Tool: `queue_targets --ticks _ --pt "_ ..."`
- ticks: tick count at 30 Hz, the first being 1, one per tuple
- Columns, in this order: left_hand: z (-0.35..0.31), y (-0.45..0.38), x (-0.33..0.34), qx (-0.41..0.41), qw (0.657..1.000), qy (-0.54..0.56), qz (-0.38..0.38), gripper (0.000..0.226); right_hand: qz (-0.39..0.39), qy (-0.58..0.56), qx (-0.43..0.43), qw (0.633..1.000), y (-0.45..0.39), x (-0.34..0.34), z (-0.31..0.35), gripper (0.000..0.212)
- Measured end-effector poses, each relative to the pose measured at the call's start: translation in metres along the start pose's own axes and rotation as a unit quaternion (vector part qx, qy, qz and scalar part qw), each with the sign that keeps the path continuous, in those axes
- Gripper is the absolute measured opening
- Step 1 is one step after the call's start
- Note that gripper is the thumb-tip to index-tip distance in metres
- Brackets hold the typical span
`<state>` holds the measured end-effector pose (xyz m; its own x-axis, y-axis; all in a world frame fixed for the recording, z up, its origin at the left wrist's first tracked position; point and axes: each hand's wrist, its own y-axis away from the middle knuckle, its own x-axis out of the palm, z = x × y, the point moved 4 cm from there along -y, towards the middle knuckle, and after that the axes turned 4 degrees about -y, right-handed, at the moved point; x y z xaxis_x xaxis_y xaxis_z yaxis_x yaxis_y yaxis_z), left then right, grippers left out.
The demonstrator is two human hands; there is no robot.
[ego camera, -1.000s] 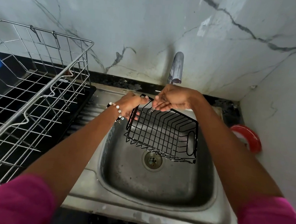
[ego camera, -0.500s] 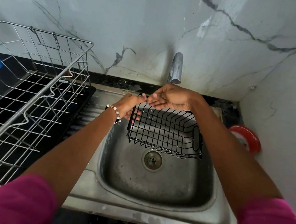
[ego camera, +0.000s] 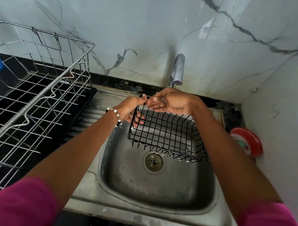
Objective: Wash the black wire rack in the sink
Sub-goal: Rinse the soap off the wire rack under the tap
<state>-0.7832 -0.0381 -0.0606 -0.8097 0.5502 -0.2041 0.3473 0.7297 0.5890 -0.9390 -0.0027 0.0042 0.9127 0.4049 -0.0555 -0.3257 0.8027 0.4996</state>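
Our left hand [ego camera: 132, 110] grips the rack [ego camera: 166, 131] over the sink [ego camera: 157, 188], while our open right hand [ego camera: 169, 102] rubs its twelve-o'clock rim under the tap [ego camera: 177, 69].

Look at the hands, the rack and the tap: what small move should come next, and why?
Probably slide the right hand along the black wire rack's top wires to rub them. The left hand grips the rack's left end, holding it above the sink under the tap, while the right hand's straight fingers rest on the rim. No water stream shows.
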Motion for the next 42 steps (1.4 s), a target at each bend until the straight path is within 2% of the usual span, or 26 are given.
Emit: queue_targets --ticks 5,10,13,17,21,23,26,29,33,37,40,42 --pt "-0.001 0.001 0.000 0.009 1.000 -0.014 -0.007 0.050 -0.022 0.130 0.068 0.989 0.002 -0.009 -0.016 0.026" --pt "-0.004 0.003 -0.002 0.032 0.998 -0.028 -0.050 0.046 -0.054 0.099 0.062 0.992 0.005 -0.018 -0.022 0.028" --pt "-0.009 0.006 -0.002 0.060 0.993 -0.033 -0.092 0.038 -0.040 0.099 0.063 0.992 0.003 -0.013 -0.024 0.029" --pt "-0.016 0.007 -0.006 0.106 0.977 -0.079 -0.167 0.045 -0.041 -0.008 0.018 0.999 0.001 -0.010 -0.015 0.030" --pt "-0.019 0.008 -0.021 0.134 0.962 -0.107 -0.215 0.067 -0.062 0.120 0.078 0.988 -0.004 -0.013 -0.027 0.028" --pt "-0.019 0.010 -0.026 0.137 0.957 -0.113 -0.229 0.069 -0.072 0.104 0.067 0.990 -0.006 -0.013 -0.026 0.028" --pt "-0.018 0.013 -0.030 0.137 0.956 -0.103 -0.238 0.067 -0.075 0.008 0.037 0.997 -0.010 -0.009 -0.018 0.027" --pt "-0.014 0.012 -0.032 0.152 0.957 -0.074 -0.236 0.055 -0.081 0.079 0.057 0.992 -0.014 -0.010 -0.022 0.026" --pt "-0.014 0.015 -0.032 0.166 0.953 -0.044 -0.248 0.045 -0.056 0.014 0.033 0.998 -0.014 -0.005 -0.017 0.028" --pt "-0.012 0.013 -0.033 0.167 0.953 -0.002 -0.252 0.038 -0.090 0.088 0.049 0.991 -0.013 -0.013 -0.024 0.029" --pt "-0.013 0.014 -0.034 0.170 0.951 0.022 -0.256 0.027 -0.079 0.031 0.035 0.996 -0.010 -0.016 -0.022 0.029" --pt "-0.012 0.013 -0.034 0.164 0.952 0.034 -0.254 0.032 -0.078 0.011 0.023 0.997 -0.011 -0.016 -0.019 0.028"
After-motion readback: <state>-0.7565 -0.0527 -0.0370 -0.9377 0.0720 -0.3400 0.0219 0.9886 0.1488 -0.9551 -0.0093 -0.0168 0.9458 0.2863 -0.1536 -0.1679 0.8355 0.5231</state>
